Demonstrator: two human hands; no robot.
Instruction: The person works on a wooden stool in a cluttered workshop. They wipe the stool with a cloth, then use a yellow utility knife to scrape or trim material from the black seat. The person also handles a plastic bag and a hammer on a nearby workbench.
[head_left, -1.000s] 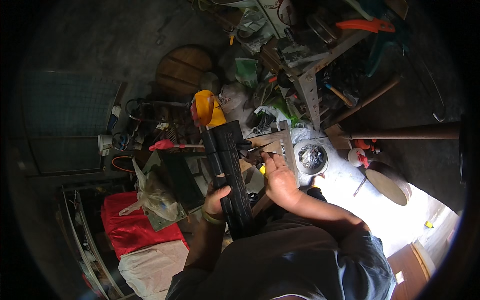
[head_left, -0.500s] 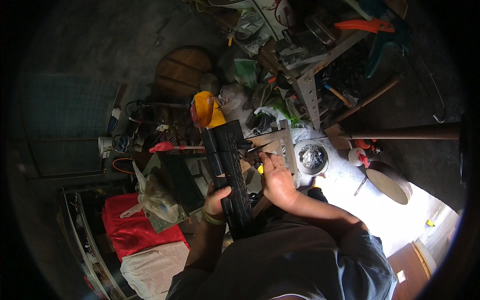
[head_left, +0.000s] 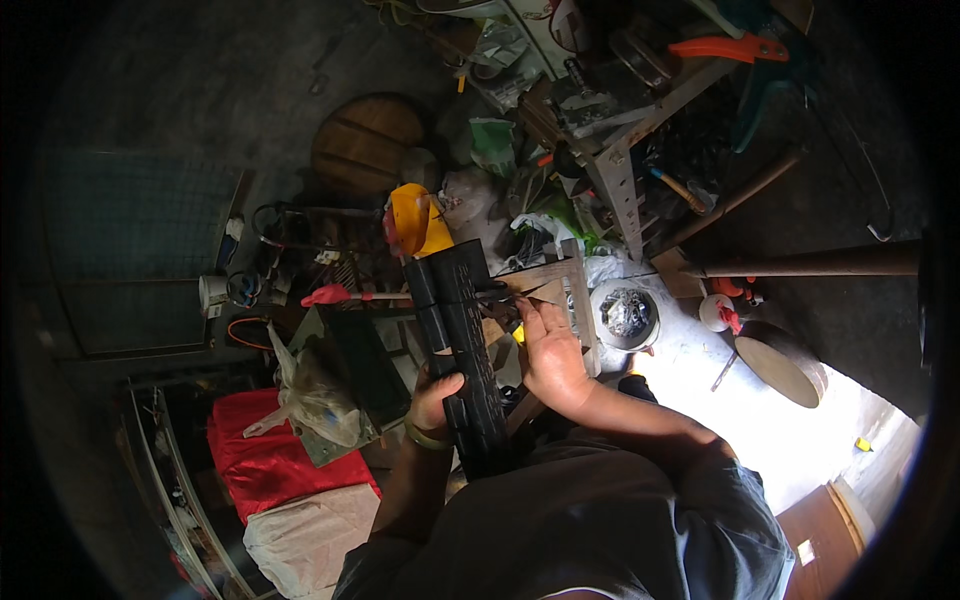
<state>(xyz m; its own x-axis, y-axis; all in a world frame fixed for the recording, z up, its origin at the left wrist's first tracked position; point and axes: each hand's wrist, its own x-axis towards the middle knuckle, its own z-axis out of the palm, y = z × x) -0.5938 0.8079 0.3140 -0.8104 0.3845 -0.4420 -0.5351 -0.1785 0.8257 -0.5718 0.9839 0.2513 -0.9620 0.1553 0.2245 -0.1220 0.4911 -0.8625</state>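
A long black ridged block [head_left: 455, 315], seemingly of stacked dark lengths, stands tilted in front of my body. My left hand [head_left: 436, 398] is closed around its left side, the thumb lying across the front. On the block's right side, my right hand [head_left: 553, 360] has its fingers bunched together at a small dark, thin piece near the block's edge. What exactly those fingertips pinch is too dark to make out. Beneath them shows a wooden frame [head_left: 578, 300], with a small yellow item [head_left: 519, 335] beside the fingers.
A pale bucket [head_left: 598, 330] holding shiny scraps stands right of the wooden frame. Beyond the block sits a yellow container [head_left: 425, 225]. A metal shelf corner [head_left: 617, 200] juts in at the upper right, near orange-handled cutters [head_left: 720, 50]. Red cloth [head_left: 250, 450] lies at left.
My right fingers have shifted very slightly at the block's right edge, and the thin dark piece by them shows less. My left hand and the block stay nearly in place.
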